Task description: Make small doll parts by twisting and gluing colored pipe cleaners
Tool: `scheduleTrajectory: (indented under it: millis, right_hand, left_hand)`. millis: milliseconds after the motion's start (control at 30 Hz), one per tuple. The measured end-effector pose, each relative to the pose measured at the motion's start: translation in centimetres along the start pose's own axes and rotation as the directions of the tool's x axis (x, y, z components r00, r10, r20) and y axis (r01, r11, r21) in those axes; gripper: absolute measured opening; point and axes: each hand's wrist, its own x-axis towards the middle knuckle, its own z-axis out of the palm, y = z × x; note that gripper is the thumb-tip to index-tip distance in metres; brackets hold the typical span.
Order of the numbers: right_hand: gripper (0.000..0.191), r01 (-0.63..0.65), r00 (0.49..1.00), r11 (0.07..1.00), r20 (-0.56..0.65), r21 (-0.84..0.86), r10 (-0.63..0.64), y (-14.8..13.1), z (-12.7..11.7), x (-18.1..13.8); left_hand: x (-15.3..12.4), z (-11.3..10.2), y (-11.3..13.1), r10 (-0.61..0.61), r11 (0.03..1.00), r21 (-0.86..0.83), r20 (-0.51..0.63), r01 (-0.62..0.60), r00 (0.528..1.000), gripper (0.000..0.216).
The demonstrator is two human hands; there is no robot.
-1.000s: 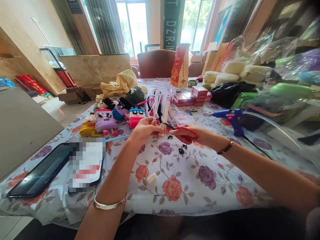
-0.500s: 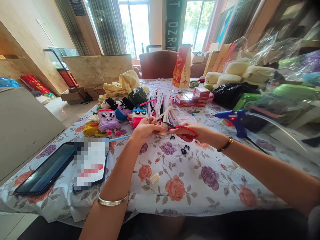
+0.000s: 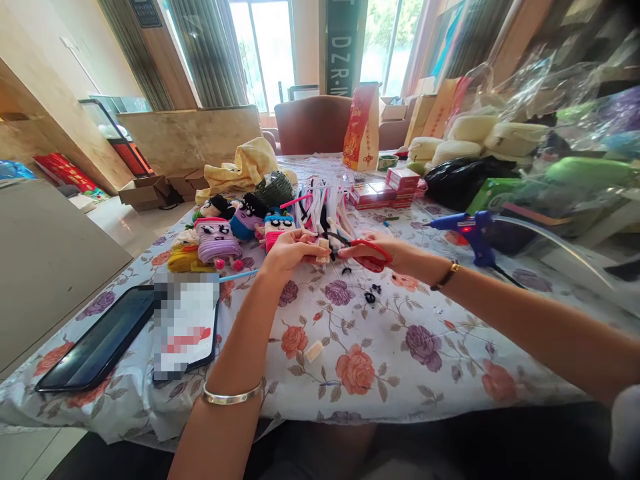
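The left hand (image 3: 290, 253) pinches a short, blocky cream strip (image 3: 323, 251) above the floral-printed tablecloth (image 3: 425, 393). The right hand (image 3: 387, 248) grips red-handled scissors (image 3: 376, 257), their slender dark blades (image 3: 339, 237) just beside the strip. Fuzzy black scraps (image 3: 370, 297) and a pale rectangular piece (image 3: 314, 351) lie nearer the wearer.

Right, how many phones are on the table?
2: a dark-screened phone on the left of the table, and a white-screened phone just right of it. More may be hidden.
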Motion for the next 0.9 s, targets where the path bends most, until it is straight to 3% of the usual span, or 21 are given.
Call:
scheduleTrajectory:
  millis: [333, 533, 667, 800, 900]
  right_hand:
    - [0.058, -0.099, 0.985, 0.986, 0.128, -0.135, 0.116, -0.4, -0.4, -1.8]
    - [0.057, -0.142, 0.975, 0.845, 0.074, -0.516, 0.209, -1.9, -0.4, -5.0]
    - [0.051, -0.086, 0.975, 0.714, 0.088, -0.694, 0.203, -2.1, 0.1, -7.0]
    - [0.032, -0.041, 0.976, 0.651, 0.110, -0.758, 0.189, -1.9, 1.1, -8.7]
    - [0.024, -0.052, 0.988, 0.630, 0.051, -0.775, 0.143, -1.7, 1.5, -9.8]
  left_hand:
    - [-0.2, 0.2, 0.3, 0.065, 0.997, 0.042, -0.091, -0.062, 0.994, 0.052]
    - [-0.1, 0.3, 0.2, 0.082, 0.997, 0.019, -0.126, -0.080, 0.989, 0.052]
    - [-0.3, 0.3, 0.3, 0.055, 0.998, 0.030, -0.064, -0.053, 0.996, 0.051]
    - [-0.7, 0.4, 0.5, -0.021, 0.996, 0.088, 0.049, 0.016, 0.999, 0.050]
    - [-1.2, 0.7, 0.8, -0.074, 0.990, 0.128, 0.121, 0.058, 0.990, 0.045]
